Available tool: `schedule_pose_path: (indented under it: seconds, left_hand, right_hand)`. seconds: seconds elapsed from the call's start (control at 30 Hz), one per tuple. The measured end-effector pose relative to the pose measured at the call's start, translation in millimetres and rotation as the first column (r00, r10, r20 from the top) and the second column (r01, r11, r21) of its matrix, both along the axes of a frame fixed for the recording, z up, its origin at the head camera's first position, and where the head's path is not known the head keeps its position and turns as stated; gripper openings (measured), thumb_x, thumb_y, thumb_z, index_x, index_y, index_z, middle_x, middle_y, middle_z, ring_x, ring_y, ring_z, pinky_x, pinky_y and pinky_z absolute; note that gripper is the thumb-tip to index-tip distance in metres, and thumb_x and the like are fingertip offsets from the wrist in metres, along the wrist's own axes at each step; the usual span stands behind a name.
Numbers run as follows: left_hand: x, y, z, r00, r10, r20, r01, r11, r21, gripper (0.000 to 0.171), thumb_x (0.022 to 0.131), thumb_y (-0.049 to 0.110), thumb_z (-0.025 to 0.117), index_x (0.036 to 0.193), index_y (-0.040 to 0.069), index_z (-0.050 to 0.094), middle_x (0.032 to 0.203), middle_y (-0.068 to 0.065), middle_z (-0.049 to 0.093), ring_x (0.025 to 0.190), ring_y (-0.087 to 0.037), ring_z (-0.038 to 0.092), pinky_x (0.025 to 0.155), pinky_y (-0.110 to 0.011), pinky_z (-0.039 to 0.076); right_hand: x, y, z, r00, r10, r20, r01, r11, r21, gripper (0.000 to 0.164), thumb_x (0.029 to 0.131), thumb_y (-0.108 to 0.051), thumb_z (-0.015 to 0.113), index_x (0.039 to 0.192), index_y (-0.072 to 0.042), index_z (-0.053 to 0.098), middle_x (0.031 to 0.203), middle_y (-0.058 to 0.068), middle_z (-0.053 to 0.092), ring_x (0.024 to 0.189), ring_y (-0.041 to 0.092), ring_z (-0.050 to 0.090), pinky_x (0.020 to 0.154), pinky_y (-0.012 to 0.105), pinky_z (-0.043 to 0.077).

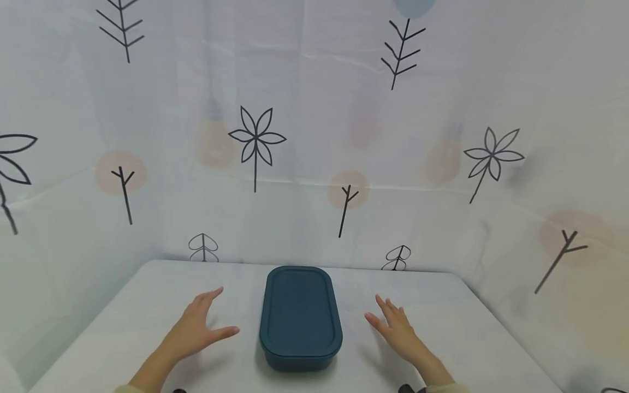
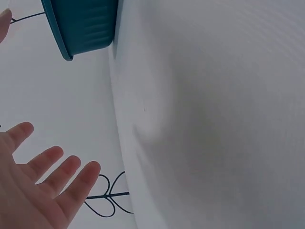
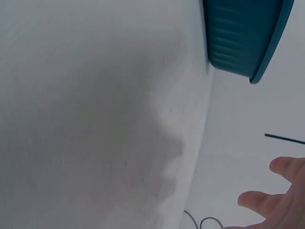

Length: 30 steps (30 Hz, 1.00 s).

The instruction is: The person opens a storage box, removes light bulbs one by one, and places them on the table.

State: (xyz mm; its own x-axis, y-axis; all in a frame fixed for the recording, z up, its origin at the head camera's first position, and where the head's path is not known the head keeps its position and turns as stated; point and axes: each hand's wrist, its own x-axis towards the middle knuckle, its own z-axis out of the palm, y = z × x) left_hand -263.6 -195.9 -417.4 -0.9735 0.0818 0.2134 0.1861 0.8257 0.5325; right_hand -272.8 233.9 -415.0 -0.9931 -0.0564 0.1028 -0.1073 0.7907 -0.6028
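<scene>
A dark teal lidded box [image 1: 301,314], rectangular with rounded corners, stands on the white table between the two hands. Its lid lies flat on top, and ribbed lower walls show in both wrist views. To the left of the box, the left hand [image 1: 194,327] hovers over the table with fingers and thumb spread, holding nothing. The right hand [image 1: 397,332] is held apart from the box on its other side, fingers extended and thumb toward it, also with nothing in it. Each wrist view shows a gap between fingers and box.
The white table [image 1: 231,363] reaches back to a pale cloth backdrop [image 1: 304,218] printed with line-drawn plants and soft coloured spots. The cloth also hangs along the left and right sides. Shadows of the hands fall on the tabletop.
</scene>
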Motion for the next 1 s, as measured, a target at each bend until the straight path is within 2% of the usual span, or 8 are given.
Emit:
schedule_pose_path:
  seconds: [0.2,0.33,0.47,0.6,0.73,1.0]
  left_hand:
    - [-3.8,10,-1.9,0.999,-0.038,0.018,0.036,0.995,0.090,0.102,0.066,0.059,0.074,0.144,0.009,0.031,0.140,-0.021,0.035,0.120,-0.042,0.041,0.088,-0.060,0.040]
    - [-6.3,18,-3.5,0.997,-0.064,0.038,0.056,0.982,0.178,0.099,0.066,0.051,0.078,0.143,0.009,0.032,0.138,-0.019,0.038,0.118,-0.039,0.044,0.087,-0.054,0.045]
    - [-8.7,26,-5.4,0.994,-0.087,0.070,0.066,0.965,0.255,0.096,0.066,0.045,0.081,0.142,0.010,0.034,0.135,-0.017,0.042,0.116,-0.034,0.047,0.088,-0.048,0.046]
    - [-9.1,32,-6.5,0.990,-0.108,0.092,0.076,0.952,0.297,0.096,0.065,0.044,0.082,0.142,0.011,0.036,0.132,-0.015,0.045,0.113,-0.030,0.050,0.087,-0.044,0.048]
    - [-9.0,37,-7.3,0.986,-0.139,0.094,0.100,0.936,0.336,0.094,0.065,0.042,0.083,0.141,0.011,0.037,0.130,-0.016,0.047,0.111,-0.030,0.051,0.086,-0.043,0.049]
    - [-11.8,45,-9.5,0.967,-0.231,0.109,0.165,0.890,0.424,0.088,0.070,0.037,0.081,0.139,0.006,0.037,0.126,-0.017,0.049,0.108,-0.031,0.052,0.081,-0.042,0.051]
  right_hand:
    - [-1.9,-7,-4.7,0.999,0.034,0.012,-0.033,0.996,-0.078,0.077,0.091,-0.054,0.047,0.145,-0.003,0.027,0.146,0.031,0.015,0.130,0.056,0.000,0.094,0.074,0.002]
    - [-4.1,-13,-7.3,0.998,0.059,0.030,-0.055,0.990,-0.129,0.077,0.091,-0.054,0.047,0.146,-0.005,0.025,0.148,0.029,0.014,0.132,0.053,0.001,0.095,0.073,0.001]
    - [-4.9,-21,-8.3,0.997,0.069,0.046,-0.061,0.986,-0.156,0.077,0.091,-0.055,0.046,0.146,-0.005,0.026,0.148,0.028,0.015,0.133,0.050,0.004,0.096,0.072,0.004]
    - [-5.5,-28,-8.5,0.995,0.092,0.037,-0.083,0.977,-0.195,0.076,0.091,-0.054,0.046,0.146,-0.004,0.027,0.147,0.028,0.018,0.134,0.047,0.010,0.100,0.069,0.010]
    - [-7.1,-33,-9.9,0.990,0.138,0.025,-0.126,0.956,-0.264,0.074,0.092,-0.049,0.050,0.144,-0.001,0.029,0.146,0.027,0.022,0.134,0.045,0.016,0.102,0.063,0.017]
    - [-12.1,-36,-11.1,0.966,0.247,0.077,-0.199,0.899,-0.389,0.074,0.091,-0.040,0.057,0.144,0.001,0.026,0.146,0.024,0.025,0.132,0.044,0.024,0.104,0.055,0.024]
